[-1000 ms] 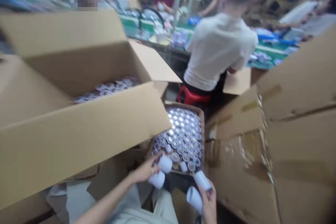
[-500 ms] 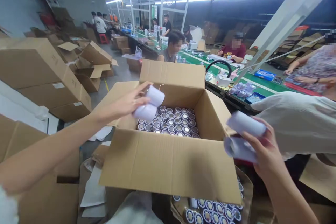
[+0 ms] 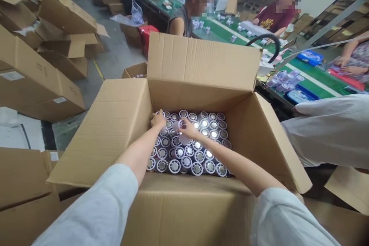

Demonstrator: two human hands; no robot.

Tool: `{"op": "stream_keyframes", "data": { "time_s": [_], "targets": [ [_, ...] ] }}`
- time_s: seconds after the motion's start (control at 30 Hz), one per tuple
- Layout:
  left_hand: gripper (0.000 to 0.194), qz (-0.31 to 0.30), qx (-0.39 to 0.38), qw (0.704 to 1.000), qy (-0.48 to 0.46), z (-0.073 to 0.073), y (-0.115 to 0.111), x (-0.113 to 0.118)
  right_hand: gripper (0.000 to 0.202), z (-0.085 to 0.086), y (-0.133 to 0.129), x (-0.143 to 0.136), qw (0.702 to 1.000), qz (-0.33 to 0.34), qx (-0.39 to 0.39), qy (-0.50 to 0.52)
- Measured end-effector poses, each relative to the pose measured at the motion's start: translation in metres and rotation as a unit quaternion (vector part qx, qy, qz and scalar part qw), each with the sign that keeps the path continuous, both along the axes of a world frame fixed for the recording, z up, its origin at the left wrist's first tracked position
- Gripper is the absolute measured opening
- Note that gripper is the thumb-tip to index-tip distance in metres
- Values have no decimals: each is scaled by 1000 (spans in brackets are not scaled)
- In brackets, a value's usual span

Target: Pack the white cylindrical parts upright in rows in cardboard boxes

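A large open cardboard box (image 3: 201,80) stands in front of me, with rows of white cylinders (image 3: 196,168) upright inside, their round slotted ends and silvery centres facing up. Deep in the back left corner, my left hand (image 3: 158,120) is closed around a white cylinder, mostly hidden by the fingers. Beside it, over the middle of the rows, my right hand (image 3: 189,130) grips two white cylinders. One tilted cylinder (image 3: 177,125) shows at its fingertips; the other is partly under the palm.
Box flaps spread outward on every side. Stacked cartons (image 3: 34,80) are at the left. Beyond the box runs a green conveyor table (image 3: 314,75) with a pile of white cylinders (image 3: 285,80) and a blue tray (image 3: 302,95). Co-workers sit along it; a grey-white cloth (image 3: 325,134) lies close at right.
Both hands have moved inward and down into the box with their cylinders, from above its left side and outside its right edge. The view has tilted down and closer to the box.
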State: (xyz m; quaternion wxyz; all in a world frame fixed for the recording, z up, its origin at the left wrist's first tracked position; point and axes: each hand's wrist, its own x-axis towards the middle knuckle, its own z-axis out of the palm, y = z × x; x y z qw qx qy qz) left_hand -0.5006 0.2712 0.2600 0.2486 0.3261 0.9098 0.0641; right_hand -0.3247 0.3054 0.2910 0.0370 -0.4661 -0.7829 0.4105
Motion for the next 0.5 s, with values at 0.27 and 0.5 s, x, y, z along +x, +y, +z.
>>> {"op": "stream_keyframes", "data": {
  "time_s": [0.27,0.5],
  "targets": [
    [58,0,39,999,-3,-17,25,15,61,-16,-86,-20,990,46,-90,-98],
    [58,-87,56,995,-10,-29,50,49,57,-16,-121,-48,972,30,-106,-206]
  ]
}}
